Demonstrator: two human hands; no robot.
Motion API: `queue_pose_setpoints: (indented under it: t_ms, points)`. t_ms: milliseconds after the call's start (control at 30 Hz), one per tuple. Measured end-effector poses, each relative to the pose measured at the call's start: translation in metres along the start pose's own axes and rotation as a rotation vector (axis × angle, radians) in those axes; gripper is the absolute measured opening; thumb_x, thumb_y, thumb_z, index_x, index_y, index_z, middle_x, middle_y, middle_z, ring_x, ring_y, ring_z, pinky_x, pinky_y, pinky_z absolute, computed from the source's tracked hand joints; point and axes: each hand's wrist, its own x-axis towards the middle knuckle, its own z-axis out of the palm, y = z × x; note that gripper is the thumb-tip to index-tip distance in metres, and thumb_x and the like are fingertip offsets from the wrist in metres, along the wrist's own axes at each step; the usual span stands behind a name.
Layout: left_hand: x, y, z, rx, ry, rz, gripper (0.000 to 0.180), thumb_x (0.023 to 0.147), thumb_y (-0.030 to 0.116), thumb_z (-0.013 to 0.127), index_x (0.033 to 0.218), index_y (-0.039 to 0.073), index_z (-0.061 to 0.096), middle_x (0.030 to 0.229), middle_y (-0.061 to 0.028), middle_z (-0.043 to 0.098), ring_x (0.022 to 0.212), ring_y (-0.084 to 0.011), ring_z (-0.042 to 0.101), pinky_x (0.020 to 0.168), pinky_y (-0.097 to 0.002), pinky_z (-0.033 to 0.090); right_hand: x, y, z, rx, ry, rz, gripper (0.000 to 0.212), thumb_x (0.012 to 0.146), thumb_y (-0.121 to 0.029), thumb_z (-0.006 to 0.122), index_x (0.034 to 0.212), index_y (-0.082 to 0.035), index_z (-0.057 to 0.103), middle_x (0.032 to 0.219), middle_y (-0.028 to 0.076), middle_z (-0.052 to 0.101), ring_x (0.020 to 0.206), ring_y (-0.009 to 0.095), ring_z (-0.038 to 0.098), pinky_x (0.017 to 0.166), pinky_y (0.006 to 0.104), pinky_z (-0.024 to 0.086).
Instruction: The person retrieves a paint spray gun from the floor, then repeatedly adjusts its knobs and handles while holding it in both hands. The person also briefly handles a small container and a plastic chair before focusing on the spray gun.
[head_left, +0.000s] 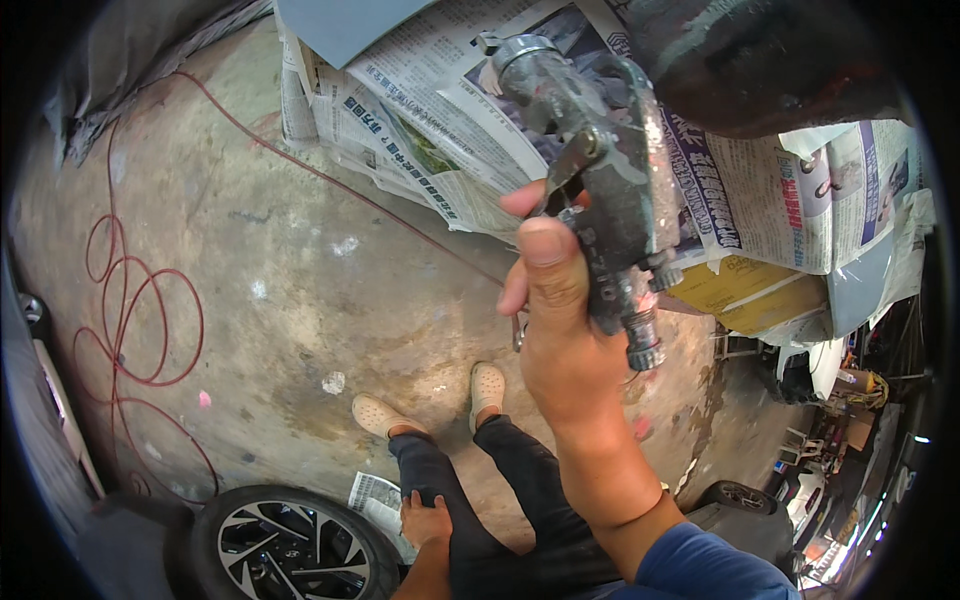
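Observation:
In my right hand [560, 290] is a paint-spattered spray gun [610, 180], held up in front of me with its silver air cap toward the upper left. The fingers wrap round its handle, partly hidden behind the gun, and the thumb presses against its side. Small adjusting knobs [645, 350] stick out at its lower end. A large dark rounded shape [770, 70] with paint smears looms beside the gun; I cannot tell whether it is the gun's cup. My left hand [425, 520] lies flat on my left thigh, holding nothing.
Newspaper sheets [430, 110] cover a surface ahead. A red hose [330, 180] crosses the concrete floor [270, 340] toward my right hand, with loose loops at left. A car wheel [290, 550] stands at lower left. Shelving and clutter [850, 410] are at far right.

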Motion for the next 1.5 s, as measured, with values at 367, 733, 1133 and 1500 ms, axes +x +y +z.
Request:
queue_pose_setpoints:
  t_ms: [367, 733, 1133, 1500]
  points:
    - [0.0, 0.01, -0.017, 0.011, -0.046, -0.028, 0.063, 0.092, 0.041, 0.066, 0.146, 0.01, 0.054, 0.149, -0.0138, 0.052, 0.139, -0.0314, 0.048, 0.115, -0.0423, 0.04, 0.0, -0.011, 0.026, 0.05, 0.099, -0.021, 0.054, 0.091, -0.018, 0.08, 0.131, 0.005, 0.051, 0.111, 0.013, 0.069, 0.094, 0.015, 0.068, 0.083, 0.0282, 0.055]
    - [0.009, 0.005, -0.035, -0.008, -0.051, 0.019, 0.061, 0.092, 0.038, 0.065, 0.146, 0.011, 0.054, 0.151, -0.0134, 0.05, 0.14, -0.0316, 0.047, 0.114, -0.0427, 0.041, -0.008, -0.015, 0.025, -0.002, 0.133, -0.035, 0.051, 0.093, -0.02, 0.078, 0.13, 0.003, 0.052, 0.103, 0.013, 0.071, 0.088, 0.013, 0.068, 0.077, 0.0272, 0.055]
    - [0.017, 0.002, -0.045, 0.024, -0.048, 0.042, 0.058, 0.091, 0.035, 0.065, 0.143, 0.01, 0.056, 0.147, -0.0136, 0.053, 0.137, -0.0319, 0.05, 0.112, -0.0438, 0.044, -0.009, -0.021, 0.031, 0.046, 0.169, -0.046, 0.049, 0.094, -0.021, 0.077, 0.129, 0.003, 0.052, 0.1, 0.012, 0.071, 0.084, 0.011, 0.067, 0.074, 0.0254, 0.054]
    - [0.018, 0.002, -0.043, 0.021, -0.012, 0.067, 0.055, 0.091, 0.034, 0.065, 0.141, 0.011, 0.058, 0.145, -0.0131, 0.055, 0.135, -0.032, 0.052, 0.11, -0.0439, 0.045, -0.009, -0.021, 0.028, 0.051, 0.131, -0.008, 0.049, 0.094, -0.018, 0.077, 0.13, 0.003, 0.052, 0.101, 0.012, 0.07, 0.086, 0.012, 0.069, 0.076, 0.0259, 0.055]
